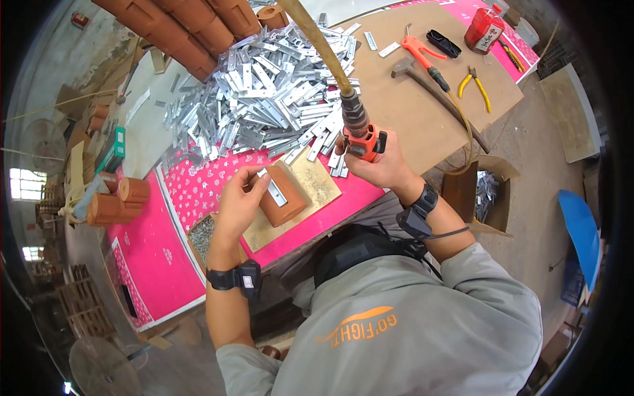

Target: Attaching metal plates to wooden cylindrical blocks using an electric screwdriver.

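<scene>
A brown clay-coloured cylinder [290, 188] lies on a wooden board [325, 186] at the table's near edge. Along its top rests a flat silver metal strip with holes [276, 192]. My left hand [236, 203] is closed at the cylinder's left side, thumb and fingertips pinching the strip's far end. Up and to the right, my right hand [386, 164] wraps round a red-and-black air tool [360, 141], held off the table. A tan hose [320, 43] runs from the tool's top fitting toward the upper edge. The tool's working end is hidden by my hand.
Beyond the board spreads a big heap of metal strips [264, 92], with stacked brown cylinders [172, 33] behind. A hammer [439, 99], yellow-handled pliers [475, 87], an orange air gun [422, 54] and a red bottle [485, 30] lie or stand at right. Below sits a cardboard box [505, 168].
</scene>
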### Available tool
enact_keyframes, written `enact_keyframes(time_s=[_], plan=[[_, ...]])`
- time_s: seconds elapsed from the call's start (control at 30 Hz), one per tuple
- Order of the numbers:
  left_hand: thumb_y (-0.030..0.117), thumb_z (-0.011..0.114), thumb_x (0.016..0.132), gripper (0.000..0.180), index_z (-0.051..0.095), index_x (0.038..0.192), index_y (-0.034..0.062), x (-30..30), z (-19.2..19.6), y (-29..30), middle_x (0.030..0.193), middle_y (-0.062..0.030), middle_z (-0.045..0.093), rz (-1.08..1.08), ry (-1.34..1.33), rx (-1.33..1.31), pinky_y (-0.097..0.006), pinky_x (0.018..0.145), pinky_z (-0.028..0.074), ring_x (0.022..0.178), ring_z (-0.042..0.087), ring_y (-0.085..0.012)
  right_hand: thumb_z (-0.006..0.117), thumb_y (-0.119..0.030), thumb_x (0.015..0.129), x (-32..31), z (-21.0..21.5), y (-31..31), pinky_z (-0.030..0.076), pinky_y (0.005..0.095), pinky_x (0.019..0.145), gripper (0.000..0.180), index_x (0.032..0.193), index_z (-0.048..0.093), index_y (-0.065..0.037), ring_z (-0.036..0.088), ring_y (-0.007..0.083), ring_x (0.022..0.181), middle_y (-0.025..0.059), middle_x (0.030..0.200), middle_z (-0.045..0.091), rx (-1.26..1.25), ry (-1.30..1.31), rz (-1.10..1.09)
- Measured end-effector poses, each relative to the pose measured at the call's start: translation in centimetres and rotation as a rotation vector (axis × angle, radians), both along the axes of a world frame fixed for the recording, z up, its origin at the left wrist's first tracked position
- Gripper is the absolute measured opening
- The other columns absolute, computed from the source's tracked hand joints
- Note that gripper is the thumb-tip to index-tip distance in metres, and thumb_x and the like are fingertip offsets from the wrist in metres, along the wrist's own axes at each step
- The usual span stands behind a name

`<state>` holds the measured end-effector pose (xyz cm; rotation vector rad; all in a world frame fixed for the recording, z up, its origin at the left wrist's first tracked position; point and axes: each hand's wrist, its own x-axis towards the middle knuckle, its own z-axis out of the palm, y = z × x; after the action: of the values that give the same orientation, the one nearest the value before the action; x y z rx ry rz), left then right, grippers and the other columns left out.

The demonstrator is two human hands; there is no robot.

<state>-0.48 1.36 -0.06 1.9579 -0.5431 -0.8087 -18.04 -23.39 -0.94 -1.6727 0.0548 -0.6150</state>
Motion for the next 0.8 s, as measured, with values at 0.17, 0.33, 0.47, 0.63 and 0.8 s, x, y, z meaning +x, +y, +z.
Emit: enact_keyframes(time_s=[0.17,0.33,0.47,0.63,0.8], plan=[[0.024,0.091,0.066,0.091,0.044,0.140,0.0009,-3.2,1.7,0.5,0.126,-0.0150,0.056,-0.141,-0.487,0.093,-0.039,0.102,0.044,0.118,0.056,-0.0263,0.068,-0.002,0.072,0.2,0.0,0.3,0.051,0.0261,0.065,0.021,0.094,0.066,-0.001,0.058,0.0087,0.068,0.0030,0.079,0.067,0.051,-0.004,-0.049],[0.024,0.093,0.056,0.107,0.036,0.143,0.0023,-3.7,2.0,0.6,0.136,-0.0190,0.048,-0.234,-0.536,0.149,-0.042,0.109,0.040,0.128,0.050,-0.0328,0.066,0.000,0.074,0.3,0.1,0.4,0.051,0.0258,0.065,0.021,0.094,0.066,0.000,0.059,0.0080,0.070,0.0024,0.081,0.067,0.055,0.003,-0.041],[0.023,0.094,0.055,0.106,0.036,0.143,0.0025,-3.8,1.0,1.4,0.136,-0.0183,0.048,-0.172,-0.504,0.076,-0.041,0.109,0.041,0.128,0.050,-0.0322,0.061,0.002,0.076,0.0,0.6,0.5,0.052,0.0288,0.069,0.021,0.096,0.064,0.002,0.060,0.0107,0.076,0.0062,0.086,0.067,0.064,0.043,-0.013],[0.023,0.093,0.057,0.103,0.038,0.141,0.0042,-3.9,0.9,1.4,0.133,-0.0199,0.049,-0.157,-0.460,-0.010,-0.042,0.106,0.042,0.125,0.050,-0.0345,0.060,0.003,0.075,0.1,0.7,0.5,0.052,0.0293,0.069,0.020,0.095,0.063,0.003,0.061,0.0117,0.077,0.0077,0.086,0.066,0.067,0.032,0.000],[0.021,0.093,0.057,0.104,0.038,0.142,0.0047,-4.1,0.5,1.6,0.134,-0.0186,0.049,-0.137,-0.478,-0.032,-0.041,0.107,0.042,0.126,0.050,-0.0332,0.064,0.003,0.074,0.1,-0.1,0.2,0.054,0.0294,0.072,0.023,0.097,0.063,0.002,0.063,0.0116,0.079,0.0054,0.086,0.067,0.056,0.019,-0.007]])
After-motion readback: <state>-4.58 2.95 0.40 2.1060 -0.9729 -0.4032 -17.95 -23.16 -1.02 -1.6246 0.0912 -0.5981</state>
